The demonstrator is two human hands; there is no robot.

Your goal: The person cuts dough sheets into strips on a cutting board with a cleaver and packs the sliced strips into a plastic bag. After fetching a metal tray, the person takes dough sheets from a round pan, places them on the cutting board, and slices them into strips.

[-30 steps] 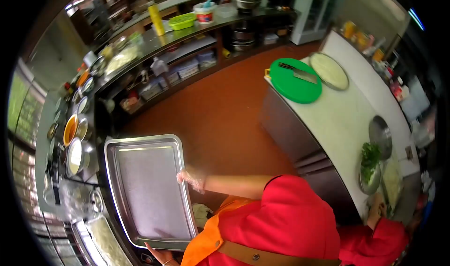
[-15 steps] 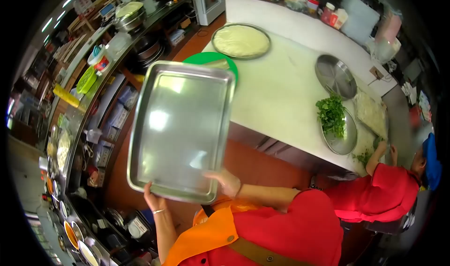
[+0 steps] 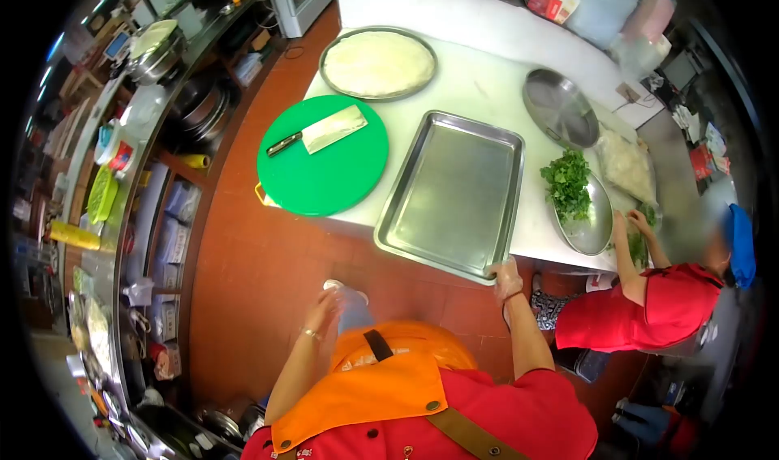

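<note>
A rectangular metal baking tray rests on the white worktop, its near end jutting past the front edge. My right hand, in a clear glove, grips the tray's near right corner. My left hand holds nothing and hangs low in front of my orange apron, away from the tray, its fingers loosely apart. To the left of the tray lies a round green cutting board with a cleaver on it.
At the back left of the worktop stands a round pan of dough. On the right are an empty round pan, a bowl with leafy greens, and a co-worker handling greens. Shelving runs along the left.
The tray went from being held up in both hands to lying on the worktop. My left hand has let go of it and dropped; the cleaver and board now show.
</note>
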